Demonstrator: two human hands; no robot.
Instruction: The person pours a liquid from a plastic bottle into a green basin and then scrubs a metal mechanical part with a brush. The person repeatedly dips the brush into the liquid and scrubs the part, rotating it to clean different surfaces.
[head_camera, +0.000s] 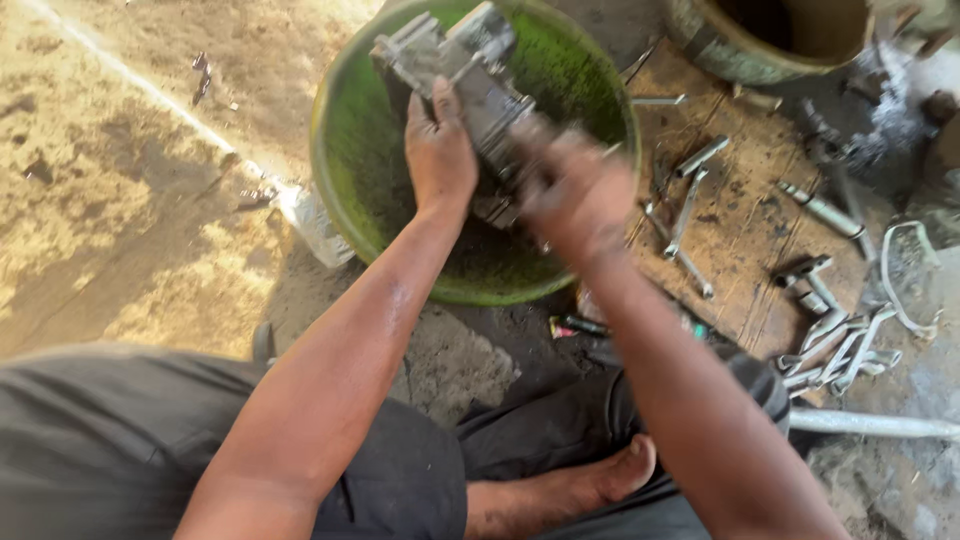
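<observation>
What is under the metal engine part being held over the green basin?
Under the metal engine part, gripped by the left hand with the blurred right hand against it, lies the green basin, its dark floor showing. Anything directly beneath the part and hands is hidden.

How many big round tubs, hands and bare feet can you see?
Round tubs: 2, the green plastic basin and the dirty metal drum.
Hands: 2, the left hand and the blurred right hand, both on the grey metal engine part.
Bare feet: 1, the bare foot.
Total: 5.
</observation>
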